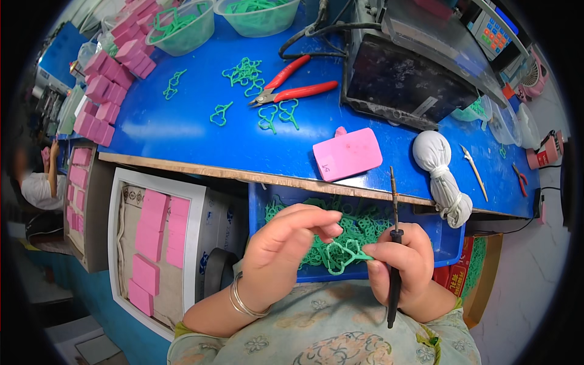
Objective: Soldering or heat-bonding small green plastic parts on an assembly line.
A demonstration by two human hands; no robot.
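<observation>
My right hand (pixel 404 264) is closed around a pen-like tool (pixel 394 286) with a black handle and a long, thin, darkened metal tip pointing up. Between its thumb and fingertips it also pinches the stem of a green openwork wax piece (pixel 342 255). Beside that piece is my left hand (pixel 277 246), its fingers curved and stretched out over it; whether a fingertip touches it I cannot tell. Underneath both hands a blue bin (pixel 447 246) holds a heap of similar green pieces (pixel 365 224). A pink block (pixel 348 154) lies at the table's front edge.
Red-handled cutters (pixel 298 90) lie on the blue table (pixel 182 125) among loose green pieces (pixel 242 73). A tied white cloth bundle (pixel 441 176) hangs over the edge. Stacked pink blocks (pixel 100 91), clear tubs (pixel 188 36) and a dark machine (pixel 407 79) stand around. Someone sits far left.
</observation>
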